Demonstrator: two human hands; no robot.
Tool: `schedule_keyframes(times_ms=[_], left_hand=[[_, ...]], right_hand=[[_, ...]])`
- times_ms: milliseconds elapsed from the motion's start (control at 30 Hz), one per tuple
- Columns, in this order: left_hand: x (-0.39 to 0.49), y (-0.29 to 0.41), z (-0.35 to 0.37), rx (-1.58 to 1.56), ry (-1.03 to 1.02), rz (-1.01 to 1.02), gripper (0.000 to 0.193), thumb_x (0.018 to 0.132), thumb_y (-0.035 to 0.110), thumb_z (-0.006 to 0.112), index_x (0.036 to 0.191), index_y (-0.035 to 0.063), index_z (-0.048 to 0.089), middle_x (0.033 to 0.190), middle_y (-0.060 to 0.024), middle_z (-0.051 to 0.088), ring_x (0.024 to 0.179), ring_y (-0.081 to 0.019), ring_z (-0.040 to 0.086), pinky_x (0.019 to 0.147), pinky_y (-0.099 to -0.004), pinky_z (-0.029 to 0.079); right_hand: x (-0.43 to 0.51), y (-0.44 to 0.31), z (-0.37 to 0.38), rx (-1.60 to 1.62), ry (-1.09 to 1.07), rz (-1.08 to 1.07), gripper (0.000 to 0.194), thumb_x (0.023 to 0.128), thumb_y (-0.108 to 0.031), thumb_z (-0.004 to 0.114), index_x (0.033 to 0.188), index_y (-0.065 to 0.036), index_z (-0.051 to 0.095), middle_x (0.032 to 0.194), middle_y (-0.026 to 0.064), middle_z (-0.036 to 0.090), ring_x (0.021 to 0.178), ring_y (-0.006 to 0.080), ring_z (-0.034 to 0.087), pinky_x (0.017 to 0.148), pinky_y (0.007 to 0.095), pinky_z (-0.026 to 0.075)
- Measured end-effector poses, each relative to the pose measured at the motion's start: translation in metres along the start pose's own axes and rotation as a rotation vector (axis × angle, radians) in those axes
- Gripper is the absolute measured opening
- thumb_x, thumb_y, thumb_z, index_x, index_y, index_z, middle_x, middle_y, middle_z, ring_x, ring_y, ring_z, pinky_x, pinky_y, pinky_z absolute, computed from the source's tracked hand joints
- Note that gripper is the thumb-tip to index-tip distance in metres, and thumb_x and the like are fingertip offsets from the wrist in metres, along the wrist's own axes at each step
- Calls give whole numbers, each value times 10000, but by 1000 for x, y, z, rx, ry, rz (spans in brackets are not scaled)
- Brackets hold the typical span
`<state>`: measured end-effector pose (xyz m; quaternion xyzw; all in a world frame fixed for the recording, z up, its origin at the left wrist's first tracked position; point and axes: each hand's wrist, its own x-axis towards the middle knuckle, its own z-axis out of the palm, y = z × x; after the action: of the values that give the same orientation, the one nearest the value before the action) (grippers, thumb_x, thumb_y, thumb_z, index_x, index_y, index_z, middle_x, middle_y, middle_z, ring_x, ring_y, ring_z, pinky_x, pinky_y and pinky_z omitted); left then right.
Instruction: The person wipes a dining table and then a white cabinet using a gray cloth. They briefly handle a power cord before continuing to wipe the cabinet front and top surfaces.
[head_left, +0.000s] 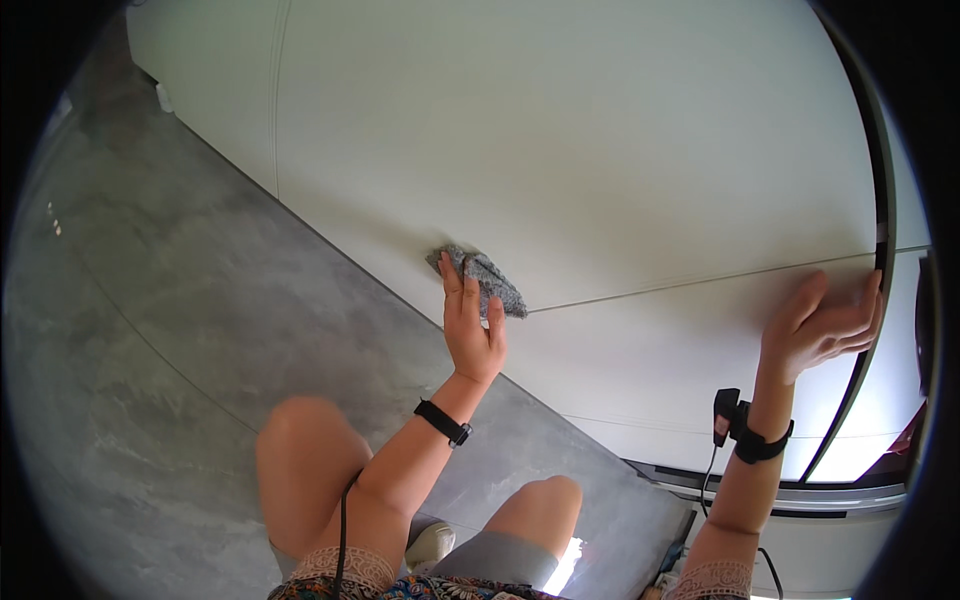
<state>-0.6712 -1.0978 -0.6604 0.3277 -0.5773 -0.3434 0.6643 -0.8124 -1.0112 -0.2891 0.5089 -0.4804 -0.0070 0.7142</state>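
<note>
A folded grey cloth lies pressed against a smooth white panel of what looks like cabinet fronts. My left hand holds it there with outstretched fingers, close to the panel's lower edge. A thin seam runs from the cloth towards the right. At that side my right hand rests by a dark recessed strip, its fingertips touching the strip and its thumb apart. No loose object shows in the right hand. What its fingertips do behind the edge is hidden.
Grey marbled floor meets the panel along a slanting dark line. Both my bent knees are close below the left arm. Black straps circle both wrists, and a cable trails along the left arm. A shoe stands between the legs.
</note>
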Motion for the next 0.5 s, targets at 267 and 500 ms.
schedule_keyframes(times_ms=[267, 500], left_hand=[[-1, -4, -5, 12, -19, -86, 497, 1040, 235, 523, 1391, -116, 490, 1578, -344, 291, 1470, -484, 310, 1144, -496, 375], [7, -11, -10, 25, -25, -178, 510, 1031, 254, 550, 1366, -128, 506, 1566, -347, 313, 1458, -491, 326, 1134, -489, 390]], right_hand=[[1, 2, 1, 1, -5, -11, 592, 1018, -407, 557, 1412, 22, 451, 1345, 167, 497, 1209, 304, 439, 979, 414, 390], [2, 5, 2, -8, 16, -42, 568, 1021, -414, 563, 1378, 17, 468, 1343, 146, 523, 1212, 299, 444, 980, 407, 387]])
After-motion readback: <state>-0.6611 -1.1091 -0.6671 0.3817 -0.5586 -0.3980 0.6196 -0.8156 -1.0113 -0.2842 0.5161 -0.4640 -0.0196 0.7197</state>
